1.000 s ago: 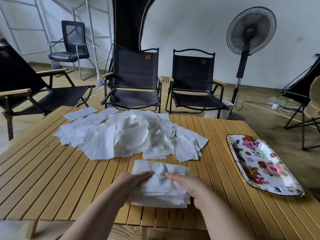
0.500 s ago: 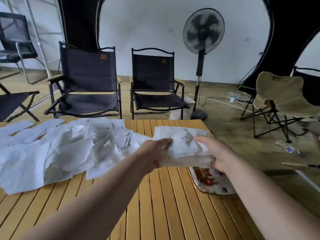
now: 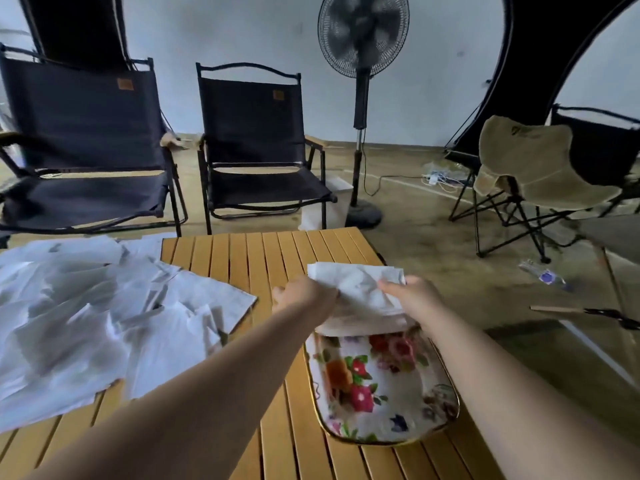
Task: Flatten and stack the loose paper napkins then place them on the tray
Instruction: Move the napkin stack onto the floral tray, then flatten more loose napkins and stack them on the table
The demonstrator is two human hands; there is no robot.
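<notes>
Slatted wooden table (image 3: 242, 261): fills the lower view from 6 o'clock out to the centre. Black chair (image 3: 86, 133): folding frame, on the floor beyond the table at 10 o'clock. Second black chair (image 3: 252, 133): same pattern, just beside the first, at 12 o'clock. Loose napkins (image 3: 86, 317): white, rumpled and overlapping in 1 wide spread on the table at 9 o'clock, the far edge hanging past the tabletop. Tan chair (image 3: 533, 161): fabric seat on thin black legs, on the floor at 2 o'clock, well apart from the table. Standing fan (image 3: 363, 32): black, upright on a round base at 1 o'clock, beside the second black chair. Tray (image 3: 374, 382): oblong, floral print, gold rim, on the table at 5 o'clock. Stack of napkins (image 3: 360, 296): white, squared up, held over the tray's far end at 3 o'clock of the loose napkins; contact with the tray cannot be told. Left hand (image 3: 301, 296): fingers curled on the stack's 9 o'clock edge, grasping it. Right hand (image 3: 415, 296): grasping the stack's 3 o'clock edge, thumb on top.
</notes>
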